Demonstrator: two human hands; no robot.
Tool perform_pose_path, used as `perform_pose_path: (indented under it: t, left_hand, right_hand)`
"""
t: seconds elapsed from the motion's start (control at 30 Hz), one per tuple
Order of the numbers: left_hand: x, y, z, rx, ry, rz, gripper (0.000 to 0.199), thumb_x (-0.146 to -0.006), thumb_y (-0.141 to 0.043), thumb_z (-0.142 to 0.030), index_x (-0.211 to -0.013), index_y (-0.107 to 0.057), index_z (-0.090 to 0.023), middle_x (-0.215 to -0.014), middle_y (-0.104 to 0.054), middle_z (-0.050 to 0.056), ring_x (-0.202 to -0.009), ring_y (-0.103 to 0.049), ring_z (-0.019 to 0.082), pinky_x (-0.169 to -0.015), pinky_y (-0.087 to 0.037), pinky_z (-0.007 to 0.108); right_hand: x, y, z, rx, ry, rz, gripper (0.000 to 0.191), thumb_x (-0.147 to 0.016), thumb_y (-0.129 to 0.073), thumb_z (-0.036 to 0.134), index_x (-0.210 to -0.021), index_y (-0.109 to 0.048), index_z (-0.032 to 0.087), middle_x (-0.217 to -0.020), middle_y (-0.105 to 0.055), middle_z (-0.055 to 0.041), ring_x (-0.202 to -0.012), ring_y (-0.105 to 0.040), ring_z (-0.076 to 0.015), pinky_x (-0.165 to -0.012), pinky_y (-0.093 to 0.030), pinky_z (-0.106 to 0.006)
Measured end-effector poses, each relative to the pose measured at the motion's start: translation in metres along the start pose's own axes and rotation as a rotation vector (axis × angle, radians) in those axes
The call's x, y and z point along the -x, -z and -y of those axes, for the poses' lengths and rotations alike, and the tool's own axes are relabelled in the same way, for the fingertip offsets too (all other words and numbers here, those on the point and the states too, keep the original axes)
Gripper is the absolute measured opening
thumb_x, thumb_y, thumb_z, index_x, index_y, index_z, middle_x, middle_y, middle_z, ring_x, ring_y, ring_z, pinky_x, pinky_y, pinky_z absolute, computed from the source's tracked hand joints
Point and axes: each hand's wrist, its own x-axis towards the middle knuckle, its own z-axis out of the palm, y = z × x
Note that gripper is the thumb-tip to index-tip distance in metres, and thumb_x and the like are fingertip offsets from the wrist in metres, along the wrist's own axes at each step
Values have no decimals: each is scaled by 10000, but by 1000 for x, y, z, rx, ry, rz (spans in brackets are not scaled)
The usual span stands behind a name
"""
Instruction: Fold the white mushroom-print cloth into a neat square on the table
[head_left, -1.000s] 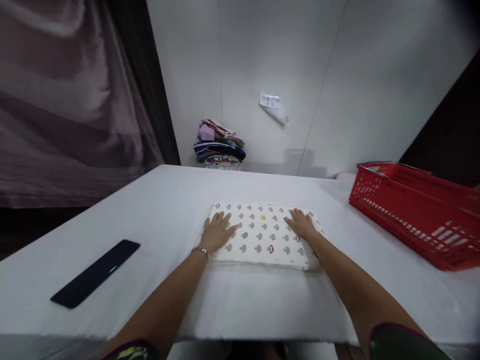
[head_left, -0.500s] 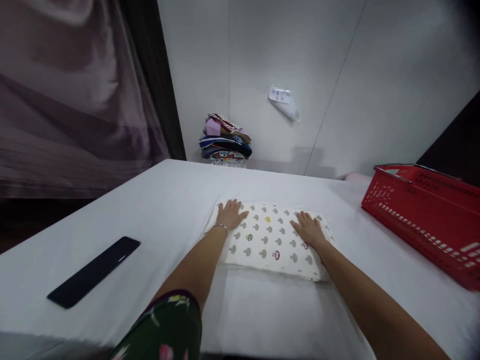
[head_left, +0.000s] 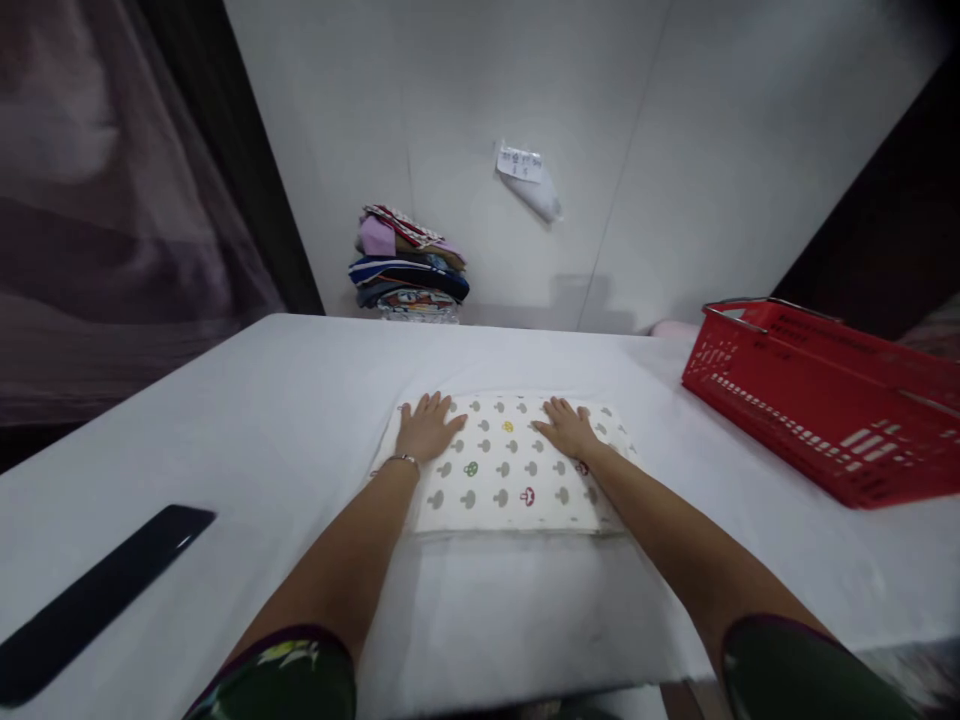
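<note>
A white cloth with a mushroom print (head_left: 502, 465) lies folded flat on the white-covered table (head_left: 300, 400). My left hand (head_left: 430, 428) rests flat on its upper left part, fingers spread, a bracelet at the wrist. On the upper right part lies my right hand (head_left: 568, 430), palm down with the fingers apart. Neither hand grips anything. The cloth's left and right edges are partly covered by my hands and forearms.
A dark flat phone-like object (head_left: 97, 600) lies at the left. The red basket (head_left: 825, 400) stands at the right. Folded clothes (head_left: 411, 265) are stacked behind the table, and a plastic packet (head_left: 530, 180) hangs on the wall.
The view has turned to the right, so the surroundings appear farther left. My right hand has moved slightly inward on the cloth; my left hand stays at its upper left.
</note>
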Motion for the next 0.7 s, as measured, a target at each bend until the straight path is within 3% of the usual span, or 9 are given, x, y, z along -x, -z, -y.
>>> perform_pose_path:
  t: [0.1, 0.2, 0.27, 0.37, 0.53, 0.63, 0.7]
  left_hand:
    - [-1, 0, 1, 12, -5, -7, 716, -864, -179, -621, -1436, -287, -204, -1526, -198, 45, -1407, -125, 272, -1108, -82, 551]
    - [-1, 1, 2, 45, -4, -1, 717, -865, -183, -617, -1444, -267, -203, -1524, -203, 45, -1407, -128, 269, -1112, -82, 543]
    - [0, 1, 2, 67, -1, -9, 728, -863, -191, -618, -1453, -243, -195, -1524, -202, 45, -1408, -125, 269, -1114, -86, 539]
    - [-2, 6, 3, 72, 1, -6, 740, -859, -211, -616, -1459, -223, -183, -1529, -180, 52, -1411, -107, 267, -1118, -86, 528]
    - [-2, 27, -12, 52, 69, 46, 720, -876, -192, -594, -1450, -253, -164, -1537, -128, 89, -1410, -103, 282, -1106, -128, 528]
    - [18, 29, -41, 36, -68, 22, 678, -890, -176, -594, -1438, -288, -211, -1540, -131, 62, -1414, -87, 267, -1110, -104, 524]
    - [40, 21, -62, 23, -201, 53, 669, -893, -173, -606, -1429, -309, -230, -1536, -157, 52, -1412, -109, 254, -1115, -101, 505]
  right_hand:
    - [6, 13, -21, -178, -18, -113, 557, -915, -330, 496, -1379, -405, 198, -1496, -286, -97, -1385, -205, -236, -1097, -161, -432]
    - [26, 29, -61, -390, -222, -362, 480, -892, -404, 434, -1287, -525, 190, -1377, -481, -81, -1244, -448, -215, -1016, -339, -327]
    - [46, 34, -89, -470, -371, -433, 412, -878, -417, 375, -1176, -610, 168, -1215, -617, -86, -1073, -581, -204, -891, -439, -283]
    - [73, 30, -117, -520, -485, -399, 354, -859, -408, 295, -1030, -669, 128, -993, -700, -100, -805, -664, -176, -687, -490, -242]
    - [86, 18, -127, -596, -548, -273, 222, -779, -529, 266, -779, -703, 129, -640, -682, -65, -519, -605, -134, -503, -437, -206]
    - [83, 16, -128, -629, -542, -249, 207, -760, -565, 286, -695, -692, 136, -554, -638, -50, -487, -570, -127, -484, -410, -204]
    - [84, 15, -129, -666, -517, -240, 231, -761, -576, 319, -669, -683, 137, -529, -615, -39, -479, -546, -118, -474, -395, -199]
